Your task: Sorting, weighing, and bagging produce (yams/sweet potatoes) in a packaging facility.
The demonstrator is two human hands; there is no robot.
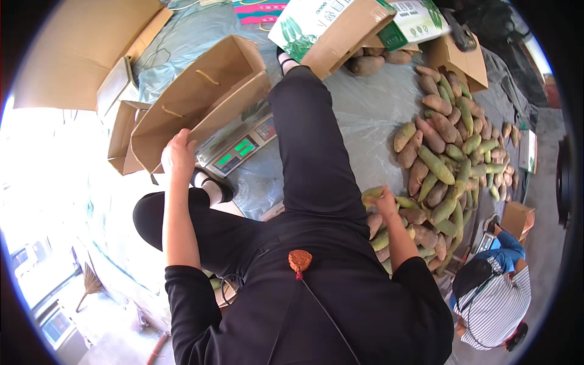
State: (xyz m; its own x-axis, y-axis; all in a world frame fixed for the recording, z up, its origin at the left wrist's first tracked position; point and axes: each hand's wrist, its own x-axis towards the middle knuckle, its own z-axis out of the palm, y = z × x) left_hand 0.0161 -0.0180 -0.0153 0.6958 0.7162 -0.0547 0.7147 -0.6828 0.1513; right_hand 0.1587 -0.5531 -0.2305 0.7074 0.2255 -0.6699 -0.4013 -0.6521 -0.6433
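The right hand (384,204) is curled round a green radish (370,193) right of centre, which looks firm, weighty and probably slick, best gripped about its middle, while the left hand (178,153) touches the open box (188,91) at upper left, its grip unclear to me.

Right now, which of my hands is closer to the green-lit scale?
Left. Your left hand is at a cardboard box, just left of the scale; your right hand is farther off, on a green vegetable.

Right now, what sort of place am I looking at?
Probably a produce packing area, judging by the heaped, elongated green-and-brown vegetables, the silver electronic scale and the long, open brown cardboard box.
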